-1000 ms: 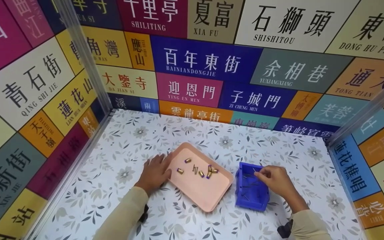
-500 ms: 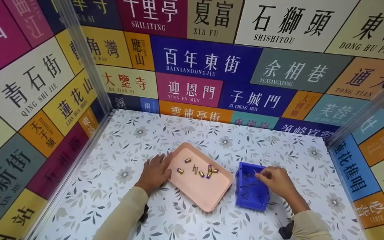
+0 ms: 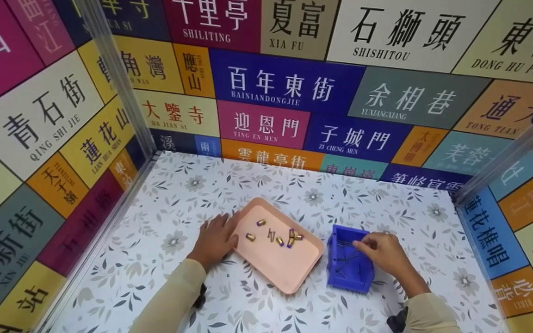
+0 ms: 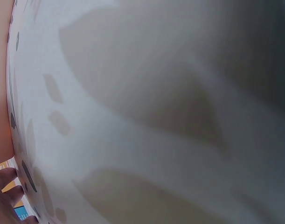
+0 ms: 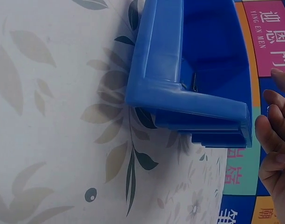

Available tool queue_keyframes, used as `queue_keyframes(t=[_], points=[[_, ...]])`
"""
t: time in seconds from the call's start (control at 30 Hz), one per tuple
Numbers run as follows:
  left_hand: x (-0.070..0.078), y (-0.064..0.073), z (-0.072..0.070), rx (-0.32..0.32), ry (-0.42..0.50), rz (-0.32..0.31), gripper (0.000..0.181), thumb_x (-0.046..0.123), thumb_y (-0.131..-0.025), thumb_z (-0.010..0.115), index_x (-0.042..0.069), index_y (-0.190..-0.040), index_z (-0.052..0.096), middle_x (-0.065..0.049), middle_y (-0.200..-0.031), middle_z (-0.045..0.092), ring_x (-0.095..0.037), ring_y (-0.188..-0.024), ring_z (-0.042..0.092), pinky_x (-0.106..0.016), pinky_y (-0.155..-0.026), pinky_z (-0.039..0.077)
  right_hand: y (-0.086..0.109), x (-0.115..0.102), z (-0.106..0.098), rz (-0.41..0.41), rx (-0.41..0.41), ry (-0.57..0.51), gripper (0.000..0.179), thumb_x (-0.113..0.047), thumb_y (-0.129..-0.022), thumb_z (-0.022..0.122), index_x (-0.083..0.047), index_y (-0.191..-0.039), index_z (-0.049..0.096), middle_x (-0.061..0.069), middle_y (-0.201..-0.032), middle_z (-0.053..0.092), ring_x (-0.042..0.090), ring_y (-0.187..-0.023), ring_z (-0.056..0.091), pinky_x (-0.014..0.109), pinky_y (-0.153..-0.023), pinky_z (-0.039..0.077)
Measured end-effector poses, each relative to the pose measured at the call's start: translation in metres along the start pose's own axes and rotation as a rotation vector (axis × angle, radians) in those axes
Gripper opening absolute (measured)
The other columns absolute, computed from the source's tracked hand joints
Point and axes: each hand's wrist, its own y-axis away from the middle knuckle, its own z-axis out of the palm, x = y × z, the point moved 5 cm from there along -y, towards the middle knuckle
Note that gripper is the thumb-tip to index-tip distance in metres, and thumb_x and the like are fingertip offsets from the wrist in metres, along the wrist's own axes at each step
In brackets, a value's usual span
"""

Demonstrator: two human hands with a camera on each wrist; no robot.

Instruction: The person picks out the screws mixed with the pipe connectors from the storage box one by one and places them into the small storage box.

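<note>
My left hand point(image 3: 213, 240) rests at the left edge of a shallow pink tray point(image 3: 278, 277), fingers relaxed and thumb along the rim. Lying in the tray are several small gold-coloured cylinders point(image 3: 250, 237) with purple ends and a few thin screws point(image 3: 271, 236). Over the right side of a blue plastic bin point(image 3: 350, 284), my right hand point(image 3: 382, 249) pinches a small screw between thumb and fingertips. Only a tiny shiny bit of that screw point(image 5: 268, 110) shows in the right wrist view. Loose dark screws point(image 5: 194, 81) lie on the bin's floor.
A white table with a leaf and flower print point(image 3: 192, 296) lies under everything. Panels with coloured sign lettering point(image 3: 285, 83) stand behind it and on both sides. The left wrist view shows mostly blurred tablecloth point(image 4: 133, 149), with the tray's side point(image 4: 0, 84) at its left.
The thin screw tip that showed above my right fingertips is now mostly hidden by them. My left hand, the tray and the bin keep their places.
</note>
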Motion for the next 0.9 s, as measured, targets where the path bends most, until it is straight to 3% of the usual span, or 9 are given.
queue_keyframes(t=[0.27,0.53,0.8,0.9], points=[[-0.002,-0.001,0.001,-0.015,0.001,-0.022,0.067,0.047,-0.105,0.038,0.037,-0.165,0.01,-0.006,-0.169,0.028,-0.031,-0.157,0.024,-0.061,-0.126,0.014,-0.004,-0.005,0.01,0.016,-0.012,-0.034,0.021,-0.024,-0.087,0.082,-0.02,-0.071,0.07,-0.011,-0.063,0.057,0.001,-0.055,0.047,0.021,-0.052,0.041],[-0.002,-0.002,0.001,-0.021,-0.011,-0.034,0.068,0.047,-0.104,0.038,0.037,-0.165,0.009,-0.006,-0.169,0.027,-0.031,-0.157,0.023,-0.061,-0.126,0.014,-0.018,-0.03,0.031,0.002,-0.006,-0.08,0.021,-0.028,-0.087,0.082,-0.023,-0.071,0.07,-0.013,-0.063,0.057,0.001,-0.055,0.047,0.022,-0.052,0.041],[0.0,-0.001,-0.001,0.015,-0.015,0.008,0.067,0.045,-0.104,0.039,0.032,-0.165,0.015,-0.009,-0.167,0.033,-0.032,-0.155,0.028,-0.063,-0.124,0.019,-0.042,-0.076,0.067,-0.15,0.037,-0.15,0.013,-0.017,-0.083,0.085,-0.014,-0.074,0.075,-0.009,-0.066,0.062,0.0,-0.06,0.049,0.022,-0.055,0.044],[0.0,-0.001,0.001,0.011,-0.027,0.008,0.067,0.045,-0.104,0.038,0.032,-0.165,0.015,-0.009,-0.167,0.033,-0.032,-0.155,0.028,-0.062,-0.123,0.02,-0.052,-0.093,0.081,-0.175,0.031,-0.151,0.015,-0.019,-0.082,0.085,-0.013,-0.074,0.075,-0.008,-0.066,0.062,0.0,-0.06,0.049,0.022,-0.055,0.044]])
